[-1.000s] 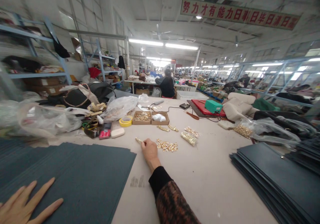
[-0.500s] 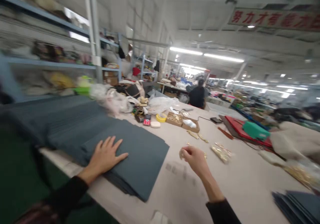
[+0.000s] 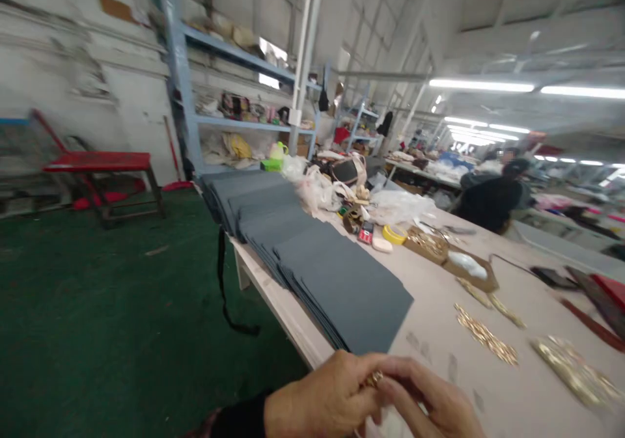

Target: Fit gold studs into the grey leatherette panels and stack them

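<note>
My left hand [image 3: 319, 392] and my right hand [image 3: 430, 396] meet at the bottom of the view, in front of the near end of the dark blue-grey sheets [image 3: 346, 282]. Small gold metal pieces [image 3: 374, 378] show between the fingers of both hands, which are closed around them. How many are held is hidden. Something whitish shows below the fingers, too covered to name. The sheets lie in overlapping stacks along the table's left edge. A loose pile of gold pieces [image 3: 483, 335] lies on the table beyond my right hand.
Farther along the pale table [image 3: 424, 321] are a yellow tape roll [image 3: 393, 234], a red phone [image 3: 366, 232] and a cardboard box [image 3: 430, 246] of gold pieces. A filled clear bag [image 3: 571, 369] lies at right. A person [image 3: 493, 194] sits beyond; a red chair [image 3: 100, 161] stands left.
My view has swung left. My left hand has come off the sheets, and my right hand has moved from above the table to meet it. The gold pile now shows uncovered.
</note>
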The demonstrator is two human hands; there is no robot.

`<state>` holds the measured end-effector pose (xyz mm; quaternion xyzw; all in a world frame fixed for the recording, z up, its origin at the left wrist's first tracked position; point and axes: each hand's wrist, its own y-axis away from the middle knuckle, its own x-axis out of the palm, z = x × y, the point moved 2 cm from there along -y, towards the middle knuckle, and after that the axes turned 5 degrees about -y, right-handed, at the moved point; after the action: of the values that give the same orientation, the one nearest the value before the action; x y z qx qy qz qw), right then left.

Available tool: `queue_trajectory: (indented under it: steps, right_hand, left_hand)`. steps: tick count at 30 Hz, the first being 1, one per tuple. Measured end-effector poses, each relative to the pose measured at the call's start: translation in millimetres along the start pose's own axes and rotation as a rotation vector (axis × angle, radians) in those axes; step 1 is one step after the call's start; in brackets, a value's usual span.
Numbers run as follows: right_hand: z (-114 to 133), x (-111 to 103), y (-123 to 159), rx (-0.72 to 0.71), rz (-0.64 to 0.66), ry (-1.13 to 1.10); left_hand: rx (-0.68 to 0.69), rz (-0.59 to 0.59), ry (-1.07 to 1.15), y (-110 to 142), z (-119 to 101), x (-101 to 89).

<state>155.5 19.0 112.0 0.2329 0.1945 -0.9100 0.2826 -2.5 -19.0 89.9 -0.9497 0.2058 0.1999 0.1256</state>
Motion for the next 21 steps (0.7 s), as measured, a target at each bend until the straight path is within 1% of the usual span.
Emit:
queue_trajectory:
  steps: [2, 5, 8, 11, 15, 18, 21]
  right_hand:
    - [6, 10, 8, 0.028, -0.119, -0.035]
    - [5, 23, 18, 0.092, -0.248, -0.054]
    - [1, 31, 25, 0.118, -0.337, -0.037]
    - [-3, 33, 29, 0.124, -0.377, -0.028]
    - [-11, 31, 34, 0.162, -0.382, -0.068]
    - [-19, 32, 36, 0.216, -0.390, -0.140]
    - [-26, 34, 35, 0.263, -0.404, -0.246]
  left_hand:
    - [-0.064, -0.061, -0.162, 7, 3, -1.5]
    - [-0.083, -0.100, -0.434, 9, 14, 3.7]
    - [-0.076, -0.083, -0.516, 9, 20, 13.6]
    - [-0.038, -0.087, -0.551, 10, 20, 20.0]
    - [-0.002, -0.095, -0.721, 9, 19, 25.0]
    - [-0.008, -0.112, -0.819, 7, 20, 28.0]
    - [-0.025, -0.122, -0.869, 4, 23, 30.8]
